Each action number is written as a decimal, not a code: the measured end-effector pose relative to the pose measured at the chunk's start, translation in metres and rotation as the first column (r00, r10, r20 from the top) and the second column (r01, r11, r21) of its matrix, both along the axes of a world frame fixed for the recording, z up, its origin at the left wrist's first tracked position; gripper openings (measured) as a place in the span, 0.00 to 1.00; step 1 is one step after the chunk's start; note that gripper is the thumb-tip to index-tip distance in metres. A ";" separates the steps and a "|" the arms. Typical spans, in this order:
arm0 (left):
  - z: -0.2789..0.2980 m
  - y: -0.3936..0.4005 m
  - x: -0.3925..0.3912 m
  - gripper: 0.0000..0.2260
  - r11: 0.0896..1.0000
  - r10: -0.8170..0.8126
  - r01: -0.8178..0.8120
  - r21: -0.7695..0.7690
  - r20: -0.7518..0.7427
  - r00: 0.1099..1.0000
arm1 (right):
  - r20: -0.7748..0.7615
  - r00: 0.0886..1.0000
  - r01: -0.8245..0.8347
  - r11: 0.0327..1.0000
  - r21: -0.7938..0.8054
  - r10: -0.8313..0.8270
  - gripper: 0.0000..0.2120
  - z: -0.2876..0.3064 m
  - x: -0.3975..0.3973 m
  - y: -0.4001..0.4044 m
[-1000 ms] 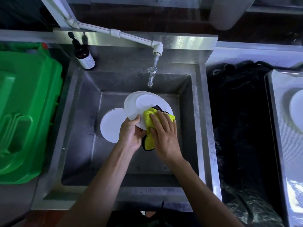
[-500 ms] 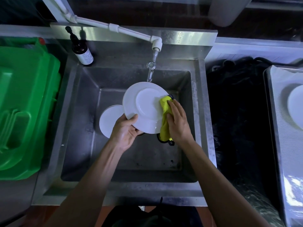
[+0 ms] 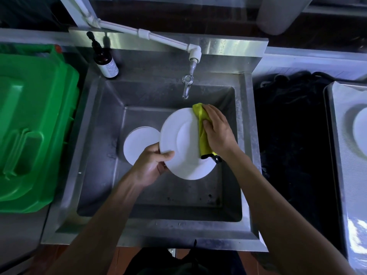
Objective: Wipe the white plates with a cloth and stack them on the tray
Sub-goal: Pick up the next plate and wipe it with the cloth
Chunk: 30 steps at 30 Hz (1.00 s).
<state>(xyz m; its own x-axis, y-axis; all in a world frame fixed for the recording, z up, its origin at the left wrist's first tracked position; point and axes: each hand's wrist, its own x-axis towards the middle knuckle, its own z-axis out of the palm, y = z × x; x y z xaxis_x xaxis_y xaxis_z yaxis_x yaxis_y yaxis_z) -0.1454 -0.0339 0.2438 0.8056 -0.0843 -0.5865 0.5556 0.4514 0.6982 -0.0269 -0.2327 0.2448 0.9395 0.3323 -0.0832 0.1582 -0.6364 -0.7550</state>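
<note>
Over the steel sink I hold a white plate. My left hand grips its lower left rim, thumb on top. My right hand clutches a yellow cloth and presses it against the plate's right side, reaching up to the far rim. Another stack of white plates lies on the sink floor to the left, partly hidden by the held plate. At the far right, a metal tray carries one white plate, cut off by the frame edge.
A tap hangs just beyond the held plate. A brown pump bottle stands at the sink's back left corner. A green plastic bin fills the left side. Dark netting lies between sink and tray.
My right hand has slid the yellow cloth from the plate's near side round its right edge up to the far rim. The plate has tilted and shifted slightly in my left hand.
</note>
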 end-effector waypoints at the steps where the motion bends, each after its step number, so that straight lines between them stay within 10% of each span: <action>1: 0.000 -0.002 0.000 0.21 1.000 -0.017 0.017 0.012 -0.005 1.000 | 0.027 0.999 -0.020 1.000 -0.006 0.020 0.23 0.001 0.000 0.002; 20: -0.010 -0.009 0.003 0.08 0.999 0.031 -0.033 0.039 0.039 0.999 | 0.313 0.868 -0.403 0.915 -0.010 0.386 0.22 -0.001 -0.062 0.025; 30: -0.006 -0.010 -0.002 0.19 0.996 -0.034 0.035 0.077 -0.025 0.999 | 0.314 0.914 -0.253 0.966 -0.054 0.257 0.20 -0.011 -0.040 0.026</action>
<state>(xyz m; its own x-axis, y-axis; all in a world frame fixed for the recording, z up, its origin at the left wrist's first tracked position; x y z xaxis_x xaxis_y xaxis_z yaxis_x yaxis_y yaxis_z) -0.1470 -0.0438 0.2373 0.7887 -0.0653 -0.6113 0.5868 0.3766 0.7169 -0.0672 -0.2066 0.2343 0.8009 0.5651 0.1982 0.5453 -0.5512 -0.6315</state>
